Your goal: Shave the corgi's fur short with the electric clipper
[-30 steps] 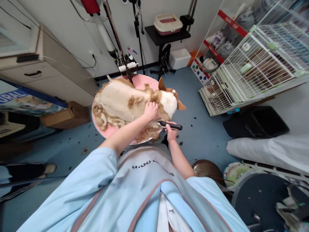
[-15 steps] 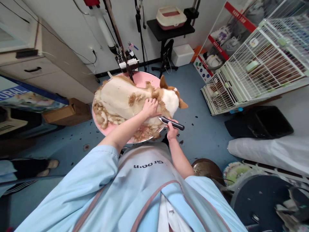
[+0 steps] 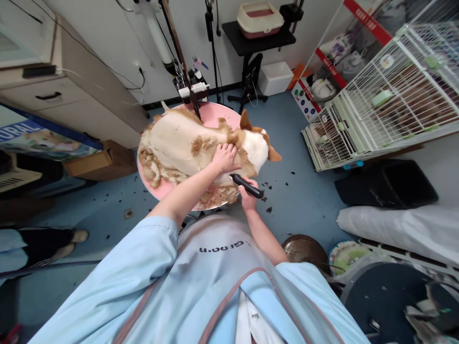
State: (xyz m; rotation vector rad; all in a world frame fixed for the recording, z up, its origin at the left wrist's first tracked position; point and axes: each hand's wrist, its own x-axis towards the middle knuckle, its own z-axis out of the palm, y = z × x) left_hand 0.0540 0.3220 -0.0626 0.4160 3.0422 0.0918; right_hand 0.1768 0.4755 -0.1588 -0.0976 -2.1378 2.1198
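A tan and white dog [image 3: 193,138] lies on a round pink grooming table [image 3: 168,188], most of its back shaved pale. Clumps of cut fur [image 3: 220,195] lie around it. My left hand [image 3: 225,157] rests flat on the dog's shoulder, fingers spread. A black clipper [image 3: 247,187] is gripped in my right hand [image 3: 248,197], its head against the dog's near flank just below my left hand. The dog's head [image 3: 260,145] points right.
A grooming arm pole [image 3: 179,52] rises from the table's far edge. White wire cages [image 3: 380,105] stand at the right, a black side table [image 3: 254,40] behind. A cabinet [image 3: 53,95] stands left. Another person's foot [image 3: 73,237] shows at the left. Fur bits dot the blue floor.
My right hand has drawn the clipper leftward and in toward the dog's flank. The left hand stays on the dog's shoulder. The view has tilted slightly.
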